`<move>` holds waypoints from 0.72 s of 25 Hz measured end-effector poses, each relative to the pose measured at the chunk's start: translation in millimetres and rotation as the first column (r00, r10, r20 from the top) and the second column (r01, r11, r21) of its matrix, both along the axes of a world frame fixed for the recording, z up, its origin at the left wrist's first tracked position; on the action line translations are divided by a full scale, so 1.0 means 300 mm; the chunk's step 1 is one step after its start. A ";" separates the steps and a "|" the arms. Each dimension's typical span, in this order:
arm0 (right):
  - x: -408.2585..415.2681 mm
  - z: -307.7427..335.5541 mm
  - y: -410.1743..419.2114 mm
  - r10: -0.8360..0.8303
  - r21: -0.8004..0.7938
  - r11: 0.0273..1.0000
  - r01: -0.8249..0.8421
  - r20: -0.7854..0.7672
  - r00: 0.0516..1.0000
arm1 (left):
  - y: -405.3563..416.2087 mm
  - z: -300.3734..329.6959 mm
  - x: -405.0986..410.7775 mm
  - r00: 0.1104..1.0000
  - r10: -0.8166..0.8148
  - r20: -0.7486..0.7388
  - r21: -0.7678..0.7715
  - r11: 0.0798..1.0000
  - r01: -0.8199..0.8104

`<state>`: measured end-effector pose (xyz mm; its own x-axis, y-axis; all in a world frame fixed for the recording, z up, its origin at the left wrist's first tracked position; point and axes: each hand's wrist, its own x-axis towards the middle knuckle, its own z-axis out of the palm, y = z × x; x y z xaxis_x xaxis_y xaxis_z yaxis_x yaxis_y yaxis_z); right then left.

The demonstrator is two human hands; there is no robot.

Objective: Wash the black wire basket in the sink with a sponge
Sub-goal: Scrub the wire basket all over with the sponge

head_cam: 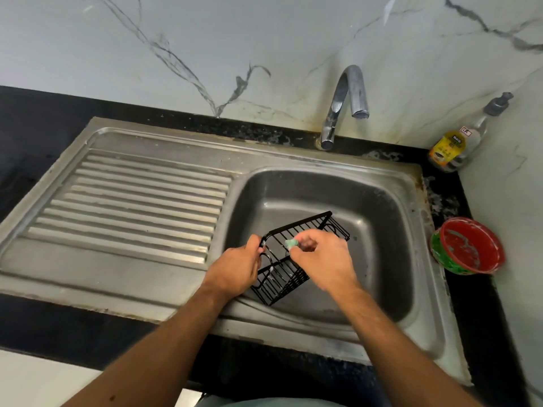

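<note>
The black wire basket [296, 230] hangs tilted over the steel sink basin [379, 224], its long side running from near left to far right. My left hand [235, 268] grips the basket's near-left end, with white suds on the wires there. My right hand [323, 259] is closed on a small green sponge [291, 244] and presses it against the basket's upper wires. Most of the sponge is hidden in my fingers.
A chrome tap [346, 104] stands behind the basin with no water running. A ribbed steel drainboard [132, 201] lies to the left. At the right are a soap pump bottle [458, 142] in the corner and a red and green bowl [467, 245] on the black counter.
</note>
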<state>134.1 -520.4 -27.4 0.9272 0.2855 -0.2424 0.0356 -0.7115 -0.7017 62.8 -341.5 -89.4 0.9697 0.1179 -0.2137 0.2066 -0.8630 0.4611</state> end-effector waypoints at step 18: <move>-0.043 0.030 0.001 0.088 -0.048 0.995 -0.090 -0.037 0.995 | -0.004 -0.034 -0.001 0.972 -0.063 0.228 0.011 0.998 0.062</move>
<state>121.4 -520.2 -18.4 0.8895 0.3533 -0.2899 0.0764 -0.7404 -0.6678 62.6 -342.6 -99.5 0.9983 0.0564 0.0144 0.0422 -0.8726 0.4866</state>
